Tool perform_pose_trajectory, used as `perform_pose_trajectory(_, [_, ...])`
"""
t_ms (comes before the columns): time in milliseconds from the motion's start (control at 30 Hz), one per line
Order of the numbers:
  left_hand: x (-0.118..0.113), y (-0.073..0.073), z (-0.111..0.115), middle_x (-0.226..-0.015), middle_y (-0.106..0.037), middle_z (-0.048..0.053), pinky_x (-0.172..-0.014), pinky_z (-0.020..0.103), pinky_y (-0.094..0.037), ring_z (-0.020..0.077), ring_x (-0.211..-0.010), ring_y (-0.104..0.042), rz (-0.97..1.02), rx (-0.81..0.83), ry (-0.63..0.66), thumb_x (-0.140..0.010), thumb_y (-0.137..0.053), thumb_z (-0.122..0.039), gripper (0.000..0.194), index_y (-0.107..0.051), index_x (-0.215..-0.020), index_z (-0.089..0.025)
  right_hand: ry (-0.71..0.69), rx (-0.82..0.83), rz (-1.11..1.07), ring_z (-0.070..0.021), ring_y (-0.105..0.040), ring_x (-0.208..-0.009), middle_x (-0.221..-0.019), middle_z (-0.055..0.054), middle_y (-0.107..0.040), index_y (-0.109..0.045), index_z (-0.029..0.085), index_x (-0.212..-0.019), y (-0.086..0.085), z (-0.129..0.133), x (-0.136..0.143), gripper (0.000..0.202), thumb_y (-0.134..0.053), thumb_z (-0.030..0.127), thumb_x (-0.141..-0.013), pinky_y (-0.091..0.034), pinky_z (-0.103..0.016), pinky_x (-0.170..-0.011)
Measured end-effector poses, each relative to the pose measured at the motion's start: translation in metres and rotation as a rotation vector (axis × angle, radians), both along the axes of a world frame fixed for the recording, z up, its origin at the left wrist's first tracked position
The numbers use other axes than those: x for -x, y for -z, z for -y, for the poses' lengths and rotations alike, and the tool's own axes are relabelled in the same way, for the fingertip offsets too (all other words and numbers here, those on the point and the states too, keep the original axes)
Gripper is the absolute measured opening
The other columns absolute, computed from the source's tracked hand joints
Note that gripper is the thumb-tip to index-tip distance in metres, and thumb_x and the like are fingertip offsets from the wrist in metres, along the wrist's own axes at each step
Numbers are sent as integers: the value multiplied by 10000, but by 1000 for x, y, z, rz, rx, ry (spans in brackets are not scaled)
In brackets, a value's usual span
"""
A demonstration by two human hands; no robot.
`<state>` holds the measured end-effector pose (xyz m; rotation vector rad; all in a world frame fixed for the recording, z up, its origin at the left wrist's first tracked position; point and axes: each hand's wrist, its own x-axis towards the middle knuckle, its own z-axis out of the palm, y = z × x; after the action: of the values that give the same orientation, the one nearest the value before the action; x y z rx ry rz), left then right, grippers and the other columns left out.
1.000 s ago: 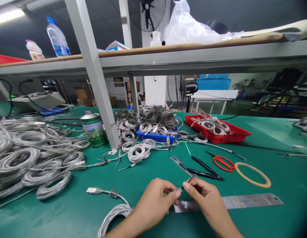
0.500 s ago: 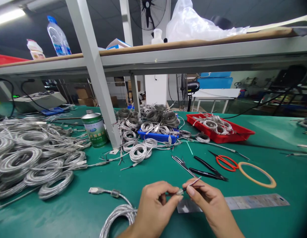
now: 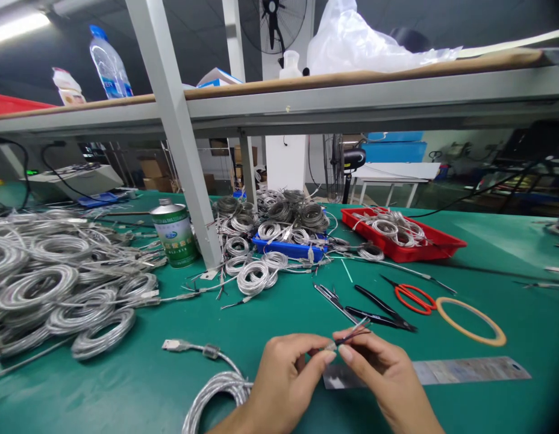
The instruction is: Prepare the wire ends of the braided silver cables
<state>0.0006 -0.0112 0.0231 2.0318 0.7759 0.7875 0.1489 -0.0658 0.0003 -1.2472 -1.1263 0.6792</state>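
My left hand (image 3: pixel 291 374) pinches the stripped end of a clear-jacketed silver USB cable (image 3: pixel 216 392) between thumb and forefinger. Facing it, my right hand (image 3: pixel 381 367) is closed on the thin wires (image 3: pixel 358 328) that stick out of that end, a pale one and darker ones. The two fingertips almost touch. The cable's coil lies at the left of my left wrist, partly hidden by it. Its USB plug (image 3: pixel 173 345) and a small ferrite block (image 3: pixel 211 351) rest on the green table. A steel ruler (image 3: pixel 473 369) lies partly behind my right hand.
Beyond my hands lie tweezers (image 3: pixel 334 300), black cutters (image 3: pixel 383 310), orange-handled scissors (image 3: pixel 415 298) and a tape ring (image 3: pixel 471 321). Coiled cables (image 3: pixel 40 289) pile up at left beside a green can (image 3: pixel 174 234). Blue (image 3: pixel 288 248) and red trays (image 3: pixel 435 247) hold more coils. A shelf post (image 3: pixel 180 132) stands behind.
My fingers have shifted slightly at the cable end. The thin wires now fan out more above my right hand. The view has moved a little.
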Motion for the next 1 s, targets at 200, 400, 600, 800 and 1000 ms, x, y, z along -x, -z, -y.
perform_pose_trajectory(200, [-1, -3, 0, -580, -459, -14, -547, 218, -305, 119, -564, -395, -37, -47, 113, -897, -354, -281, 340, -548, -645, -162, -12, -16, 15, -196, -625, -763, -807, -51, -691, -689, 223, -695, 0, -2, 1, 96, -656, 313, -706, -511, -248, -664])
perform_pose_trajectory(400, [-1, 0, -1, -631, -484, -5, -587, 217, -317, 126, -608, -425, -59, -50, 157, -910, -314, -289, 342, -530, -679, -160, -22, -23, 21, -173, -593, -727, -745, -30, -659, -657, 220, -702, 3, -3, 1, 107, -642, 323, -726, -488, -241, -653])
perform_pose_trajectory(600, [-2, 1, -3, -607, -511, -12, -525, 212, -297, 117, -547, -388, -23, -19, 122, -870, -408, -268, 254, -617, -763, -169, -66, 15, 12, -171, -578, -743, -739, -20, -646, -643, 209, -726, 4, -4, 0, 143, -617, 347, -748, -467, -249, -684])
perform_pose_trajectory(800, [-3, 8, -2, -600, -577, -10, -489, 210, -287, 106, -506, -410, -44, 57, -41, -803, -522, -260, 166, -635, -724, -167, -79, 70, -94, -167, -569, -736, -774, -30, -636, -632, 185, -708, 10, -8, -5, 183, -617, 363, -748, -461, -248, -667])
perform_pose_trajectory(1000, [-2, 7, 0, -564, -470, -33, -510, 192, -310, 105, -538, -422, -78, -11, 53, -870, -404, -262, 263, -555, -673, -175, -72, 71, -136, -144, -558, -696, -732, -11, -628, -629, 193, -693, 10, -7, -3, 177, -632, 365, -735, -454, -217, -634])
